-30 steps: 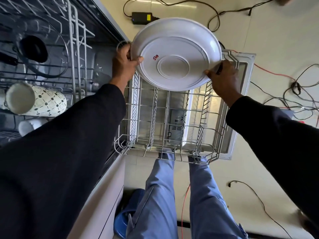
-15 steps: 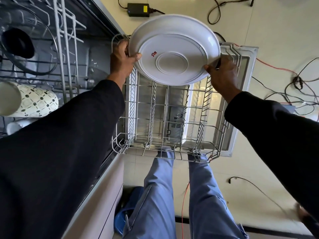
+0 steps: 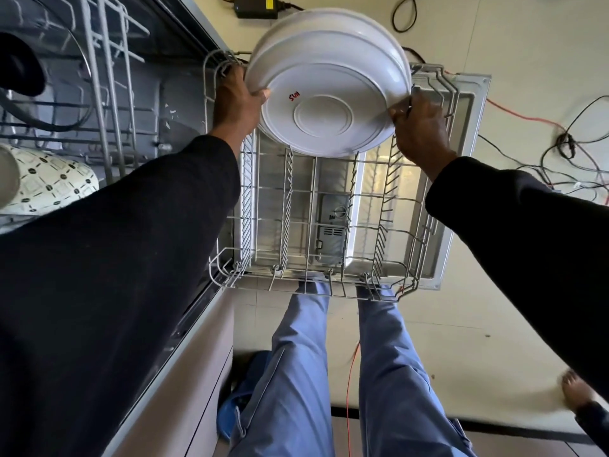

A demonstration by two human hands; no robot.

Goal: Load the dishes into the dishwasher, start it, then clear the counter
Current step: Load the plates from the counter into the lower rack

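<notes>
A large white plate (image 3: 329,90), underside toward me with a red mark, hangs tilted over the far end of the pulled-out lower dishwasher rack (image 3: 316,282). My left hand (image 3: 237,100) grips its left rim and my right hand (image 3: 420,127) grips its right rim. The rack's wire tines below hold no dishes. The open dishwasher door (image 3: 461,179) lies flat under the rack.
The upper rack (image 3: 108,77) at left holds a patterned mug (image 3: 49,179) and a dark lid. Cables (image 3: 566,140) and a black power adapter (image 3: 257,8) lie on the floor beyond the door. A blue object (image 3: 237,404) sits by my legs; someone's hand (image 3: 576,390) shows at lower right.
Both hands have carried the plate slightly farther over the rack's far end and tipped it more on edge.
</notes>
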